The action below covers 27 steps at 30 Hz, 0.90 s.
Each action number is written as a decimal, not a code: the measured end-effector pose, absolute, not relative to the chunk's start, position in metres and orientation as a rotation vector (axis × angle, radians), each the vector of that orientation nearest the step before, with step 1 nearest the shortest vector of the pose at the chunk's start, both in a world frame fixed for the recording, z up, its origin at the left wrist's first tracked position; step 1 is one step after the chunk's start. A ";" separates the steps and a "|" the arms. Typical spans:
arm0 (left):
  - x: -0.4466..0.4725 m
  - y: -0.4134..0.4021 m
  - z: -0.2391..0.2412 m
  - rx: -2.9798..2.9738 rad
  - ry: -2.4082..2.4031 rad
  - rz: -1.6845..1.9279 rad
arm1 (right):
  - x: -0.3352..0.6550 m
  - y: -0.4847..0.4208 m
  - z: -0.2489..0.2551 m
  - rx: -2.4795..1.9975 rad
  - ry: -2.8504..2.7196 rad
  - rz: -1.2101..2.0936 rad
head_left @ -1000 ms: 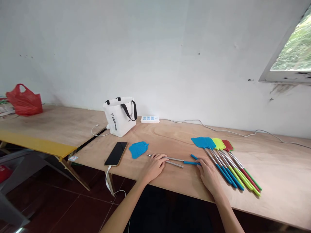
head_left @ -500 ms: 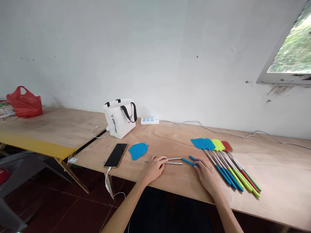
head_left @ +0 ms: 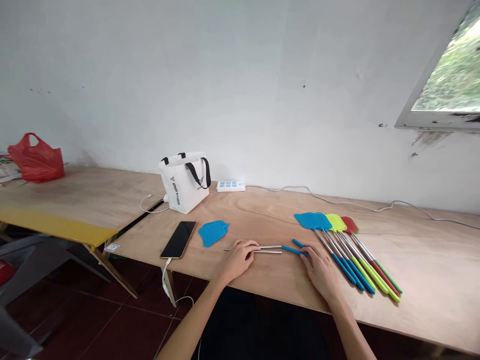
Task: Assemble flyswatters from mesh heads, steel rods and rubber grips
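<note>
— White wall [head_left: 232, 90] right across the upper frame, a bit marked. And the surface?
— Wood-grained table [head_left: 262, 215], lower centre to right; another table [head_left: 82, 190] at left, front edge yellow.
— Window [head_left: 450, 82]?
— Upper right, greenery outside. Fly swatters [head_left: 350, 270] lie side by side at lower right; a white tote bag [head_left: 186, 187] stands left of centre.
— Hands?
— Lower centre. Left hand [head_left: 240, 257] mostly closed over two metal rods [head_left: 268, 252], right hand [head_left: 318, 267] half-curled, holding blue handles [head_left: 293, 249].
— Joined?
— One rod meets one handle; I can't tell beyond that.
</note>
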State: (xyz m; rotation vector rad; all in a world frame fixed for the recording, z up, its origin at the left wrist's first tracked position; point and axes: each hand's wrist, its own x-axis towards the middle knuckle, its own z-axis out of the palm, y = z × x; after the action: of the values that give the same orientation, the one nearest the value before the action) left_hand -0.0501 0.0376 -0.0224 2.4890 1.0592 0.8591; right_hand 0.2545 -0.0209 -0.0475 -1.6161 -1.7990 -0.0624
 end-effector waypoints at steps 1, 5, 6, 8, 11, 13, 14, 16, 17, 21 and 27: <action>-0.050 0.038 -0.022 2.491 1.050 0.857 | 0.255 -0.021 -0.048 -1.615 -1.799 -0.055; -0.050 0.038 -0.020 2.509 1.020 0.841 | 0.257 -0.020 -0.050 -1.592 -1.790 -0.002; -0.051 0.038 -0.019 2.510 1.017 0.835 | 0.257 -0.020 -0.050 -1.582 -1.788 0.010; -0.051 0.038 -0.018 2.502 1.008 0.829 | 0.258 -0.020 -0.050 -1.561 -1.782 0.028; -0.051 0.038 -0.017 2.478 0.998 0.830 | 0.260 -0.019 -0.050 -1.537 -1.772 0.052; -0.051 0.038 -0.016 2.461 0.995 0.837 | 0.262 -0.019 -0.050 -1.531 -1.764 0.073; -0.051 0.037 -0.015 2.453 0.994 0.843 | 0.263 -0.018 -0.050 -1.533 -1.761 0.081; -0.051 0.037 -0.014 2.440 0.994 0.858 | 0.264 -0.018 -0.051 -1.545 -1.756 0.082; -0.050 0.037 -0.013 2.436 0.997 0.863 | 0.264 -0.017 -0.052 -1.552 -1.756 0.076; -0.051 0.037 -0.014 2.425 0.994 0.873 | 0.264 -0.016 -0.051 -1.559 -1.762 0.079; -0.052 0.043 -0.021 2.408 0.983 0.874 | 0.261 -0.019 -0.044 -1.534 -1.763 0.171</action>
State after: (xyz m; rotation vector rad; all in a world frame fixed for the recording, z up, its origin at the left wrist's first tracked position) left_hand -0.0517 0.0429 -0.0208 2.4084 0.9829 0.8738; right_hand 0.2613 -0.0188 -0.0438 -1.5341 -1.7629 0.1712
